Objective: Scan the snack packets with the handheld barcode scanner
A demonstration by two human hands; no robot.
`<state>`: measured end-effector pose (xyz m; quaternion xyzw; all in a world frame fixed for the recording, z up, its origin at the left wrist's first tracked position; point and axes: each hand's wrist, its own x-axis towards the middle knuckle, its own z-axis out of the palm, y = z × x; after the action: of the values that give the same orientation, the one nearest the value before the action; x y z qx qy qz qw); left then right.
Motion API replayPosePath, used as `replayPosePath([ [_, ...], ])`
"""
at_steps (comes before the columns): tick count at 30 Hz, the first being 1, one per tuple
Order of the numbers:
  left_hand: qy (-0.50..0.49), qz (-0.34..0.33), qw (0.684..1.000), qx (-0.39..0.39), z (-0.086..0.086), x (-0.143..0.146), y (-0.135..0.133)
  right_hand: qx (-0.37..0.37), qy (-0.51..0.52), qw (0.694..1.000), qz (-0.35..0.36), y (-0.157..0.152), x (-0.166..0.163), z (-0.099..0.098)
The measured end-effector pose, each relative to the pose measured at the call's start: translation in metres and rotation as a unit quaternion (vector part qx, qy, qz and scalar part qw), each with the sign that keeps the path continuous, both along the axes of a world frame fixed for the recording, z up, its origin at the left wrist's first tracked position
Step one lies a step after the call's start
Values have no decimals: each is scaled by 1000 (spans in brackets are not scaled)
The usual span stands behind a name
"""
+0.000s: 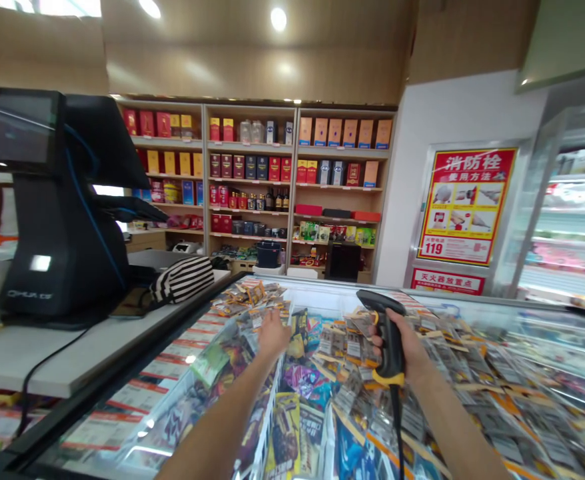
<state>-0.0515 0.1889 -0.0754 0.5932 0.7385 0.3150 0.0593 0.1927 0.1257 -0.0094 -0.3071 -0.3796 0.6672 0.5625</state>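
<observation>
My right hand (406, 345) is closed round the grip of a black barcode scanner (386, 332) with a yellow band, held upright over an open chest freezer (322, 400). The scanner's cable hangs down from its base. My left hand (273, 331) reaches forward into the freezer, its fingers among the packaged frozen goods (257, 297) at the far left; the fingers are partly hidden and blurred. Colourful packets fill the freezer below both arms.
A black checkout terminal (57, 207) stands on the white counter (32, 360) at left, a striped pouch (182, 280) beside it. Wooden shelves of boxed goods and bottles (252, 173) line the back wall. A red poster (465, 207) and a glass-door fridge (567, 220) are at right.
</observation>
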Motion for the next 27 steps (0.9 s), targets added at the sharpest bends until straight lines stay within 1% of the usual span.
replayPosePath([
  [2,8,14,1000,-21,-6,-29,3,-19,-15,1000,14,2,-12,0],
  [5,20,-6,999,-48,-18,-57,1,-31,-21,999,35,5,-29,-3],
  [7,31,-30,998,-51,-22,-65,-3,-27,-12,998,52,7,-39,-6],
  [9,42,-51,997,-42,-24,-68,-10,-25,-8,998,65,8,-47,-10],
  [12,56,-68,996,-27,-20,-73,-24,-31,-15,997,72,5,-57,-12],
  [14,64,-68,995,-20,-15,-79,-34,-37,-24,996,83,2,-62,-12],
  [17,66,-38,997,-17,-5,-90,-48,-39,-34,993,107,-4,-66,-9],
  [20,44,31,998,-13,3,-101,-56,-36,-25,994,100,-11,-67,-6],
  [23,-11,90,996,-26,5,-107,-56,-57,-36,994,89,-21,-69,-2],
  [25,-63,95,992,-44,2,-106,-51,-81,-60,991,89,-27,-72,-2],
  [27,-122,79,988,-50,-2,-103,-46,-90,-77,989,89,-30,-76,-3],
])
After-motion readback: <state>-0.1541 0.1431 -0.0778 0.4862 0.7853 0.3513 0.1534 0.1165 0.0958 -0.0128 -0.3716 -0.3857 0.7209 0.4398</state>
